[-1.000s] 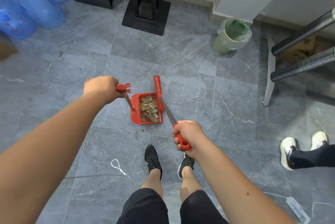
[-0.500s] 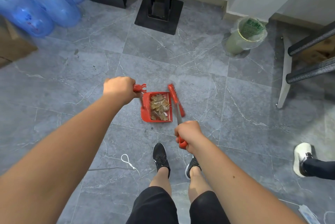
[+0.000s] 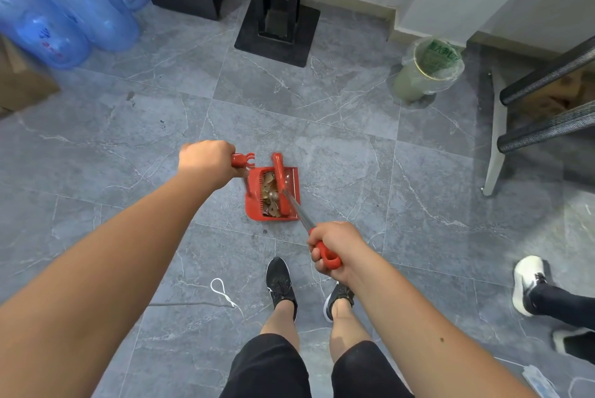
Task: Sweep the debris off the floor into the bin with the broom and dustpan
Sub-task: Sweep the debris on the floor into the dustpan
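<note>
A red dustpan point(image 3: 254, 209) rests on the grey tiled floor ahead of my feet, holding brownish debris point(image 3: 269, 188). My left hand point(image 3: 207, 162) is shut on the red top of the dustpan's upright handle. My right hand point(image 3: 333, 251) is shut on the red grip of the broom, whose metal shaft runs down to the red broom head point(image 3: 279, 180) lying inside the pan over the debris. The bin point(image 3: 429, 67), pale green with a clear plastic liner, stands at the far right near the wall.
Blue water jugs point(image 3: 64, 11) lie at the far left beside a cardboard box. A black stand base point(image 3: 277, 34) is ahead. A chair frame point(image 3: 528, 114) sits at the right. Another person's white shoes point(image 3: 528, 281) are at the lower right. A white cord loop point(image 3: 222, 291) lies near my feet.
The broom head has moved from the dustpan's right side into the pan, over the debris. My right hand has shifted slightly right; the view has panned.
</note>
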`<action>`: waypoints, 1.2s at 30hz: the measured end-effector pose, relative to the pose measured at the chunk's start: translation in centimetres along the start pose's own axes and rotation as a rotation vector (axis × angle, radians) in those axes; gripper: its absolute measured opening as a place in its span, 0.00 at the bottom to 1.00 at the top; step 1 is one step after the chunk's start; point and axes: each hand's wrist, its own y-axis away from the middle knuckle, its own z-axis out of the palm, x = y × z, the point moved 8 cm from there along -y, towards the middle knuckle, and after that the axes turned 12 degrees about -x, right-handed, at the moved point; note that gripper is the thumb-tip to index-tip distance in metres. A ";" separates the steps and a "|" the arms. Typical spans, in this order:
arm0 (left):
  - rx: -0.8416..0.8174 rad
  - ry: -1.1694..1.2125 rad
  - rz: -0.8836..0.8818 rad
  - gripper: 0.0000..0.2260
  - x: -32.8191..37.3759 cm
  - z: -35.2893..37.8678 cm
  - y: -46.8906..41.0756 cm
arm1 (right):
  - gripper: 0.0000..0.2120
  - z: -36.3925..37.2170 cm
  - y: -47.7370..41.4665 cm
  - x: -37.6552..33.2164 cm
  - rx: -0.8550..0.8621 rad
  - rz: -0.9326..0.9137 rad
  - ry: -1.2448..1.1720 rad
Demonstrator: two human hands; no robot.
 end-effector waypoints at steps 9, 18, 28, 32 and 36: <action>-0.026 0.063 0.074 0.23 -0.5 -0.1 1.1 | 0.10 0.8 2.6 -0.4 0.063 -0.041 0.026; -0.034 0.077 0.088 0.26 -0.8 -0.1 2.1 | 0.09 -1.4 2.8 -0.4 0.129 -0.054 0.044; -0.011 0.148 0.092 0.23 -2.9 -1.4 4.9 | 0.10 -3.2 3.4 -1.7 0.150 -0.073 0.021; -0.006 0.144 0.108 0.24 -2.9 -3.5 6.1 | 0.10 -3.5 4.7 -2.8 0.136 -0.108 0.026; 0.020 0.162 0.105 0.22 -2.6 -6.7 7.3 | 0.10 -4.0 5.9 -3.8 0.126 -0.128 0.032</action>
